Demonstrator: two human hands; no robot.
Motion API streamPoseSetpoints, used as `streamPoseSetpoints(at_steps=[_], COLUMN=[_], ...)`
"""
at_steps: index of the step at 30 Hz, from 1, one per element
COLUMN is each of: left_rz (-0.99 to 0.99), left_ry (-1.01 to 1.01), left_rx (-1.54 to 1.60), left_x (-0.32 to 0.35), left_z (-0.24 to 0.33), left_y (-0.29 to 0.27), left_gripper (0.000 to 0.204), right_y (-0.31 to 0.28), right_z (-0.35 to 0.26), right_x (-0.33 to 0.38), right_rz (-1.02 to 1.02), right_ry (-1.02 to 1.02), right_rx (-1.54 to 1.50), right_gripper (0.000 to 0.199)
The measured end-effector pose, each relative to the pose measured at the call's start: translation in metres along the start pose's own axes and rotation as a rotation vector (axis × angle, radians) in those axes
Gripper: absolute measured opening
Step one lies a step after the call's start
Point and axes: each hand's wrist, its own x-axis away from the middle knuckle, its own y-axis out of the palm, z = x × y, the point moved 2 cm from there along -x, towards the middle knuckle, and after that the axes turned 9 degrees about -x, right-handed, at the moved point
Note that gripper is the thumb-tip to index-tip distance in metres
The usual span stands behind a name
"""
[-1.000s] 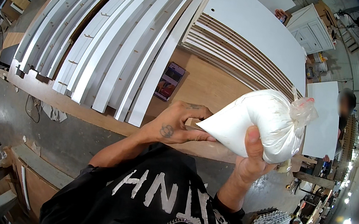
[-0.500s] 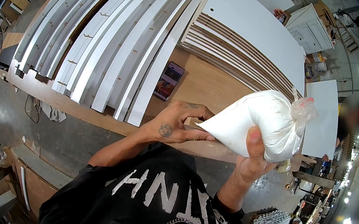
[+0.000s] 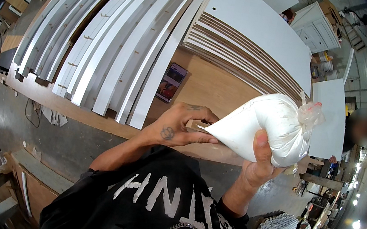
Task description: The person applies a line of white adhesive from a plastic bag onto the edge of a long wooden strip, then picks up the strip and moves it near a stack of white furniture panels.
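Note:
My right hand (image 3: pixel 261 159) is wrapped round a clear plastic bag full of white filling (image 3: pixel 268 121), thumb up along its near side. The bag's knotted, bunched end points right, and its narrow tip points left. That tip meets my left hand (image 3: pixel 182 126), whose thumb and fingers curl in a pinch. A small tan and white edge shows in the gap between them; most of what they hold is hidden. Both hands are over the front edge of the wooden workbench (image 3: pixel 210 83).
Long white panels with metal hooks (image 3: pixel 123 46) lie side by side on the left. A phone (image 3: pixel 171 83) with a lit screen rests beside them. White boards (image 3: pixel 258 36) are stacked behind the bag. A person (image 3: pixel 358 130) stands at the far right, near a white cabinet (image 3: pixel 317 28).
Both hands keep nearly the same place and hold, with the bag's tip still at my left hand. The person at the right has shifted slightly.

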Motion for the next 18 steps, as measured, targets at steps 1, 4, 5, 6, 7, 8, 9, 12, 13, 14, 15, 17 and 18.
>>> streamPoseSetpoints(at_steps=[1,4,5,6,7,8,9,12,13,14,15,17,18], left_rz=[0.004,0.005,0.004,0.005,0.006,0.008,0.007,0.004,0.002,0.001,0.001,0.001,-0.004], left_ry=[0.002,0.003,0.003,0.006,0.008,0.013,0.017,0.028,0.032,0.036,0.039,0.045,0.044], left_rx=[0.010,0.016,0.002,-0.005,-0.011,-0.010,-0.007,0.005,0.009,0.013,0.016,0.022,0.023], left_x=[0.000,0.000,0.000,0.000,0.000,0.001,0.001,0.000,0.000,0.000,0.000,0.000,-0.001], left_z=[-0.002,-0.006,-0.005,-0.006,-0.006,-0.007,-0.007,-0.007,-0.007,-0.007,-0.007,-0.006,-0.005], left_y=[0.001,0.002,0.002,0.002,0.002,0.002,0.003,0.002,0.002,0.003,0.003,0.003,0.003], left_gripper=[0.028,0.028,0.028,0.028,0.028,0.028,0.028,0.027,0.027,0.027,0.026,0.026,0.026], right_y=[0.000,0.000,-0.001,-0.002,-0.004,-0.006,-0.006,-0.008,-0.008,-0.009,-0.010,-0.014,-0.015], right_z=[-0.001,-0.003,-0.003,-0.003,-0.002,-0.002,-0.002,-0.003,-0.004,-0.005,-0.005,-0.006,-0.006], right_x=[0.000,-0.001,-0.001,-0.001,-0.001,-0.001,-0.002,-0.003,-0.003,-0.003,-0.002,-0.002,-0.002], right_rz=[0.009,0.021,0.023,0.021,0.020,0.020,0.026,0.035,0.035,0.035,0.042,0.058,0.063], right_ry=[-0.001,-0.014,-0.020,-0.021,-0.022,-0.023,-0.033,-0.059,-0.066,-0.073,-0.081,-0.099,-0.085], right_rx=[-0.001,-0.012,-0.016,-0.007,0.002,0.011,0.019,0.030,0.029,0.027,0.043,0.077,0.071], right_gripper=[0.070,0.070,0.069,0.069,0.069,0.070,0.069,0.066,0.065,0.064,0.064,0.063,0.063])
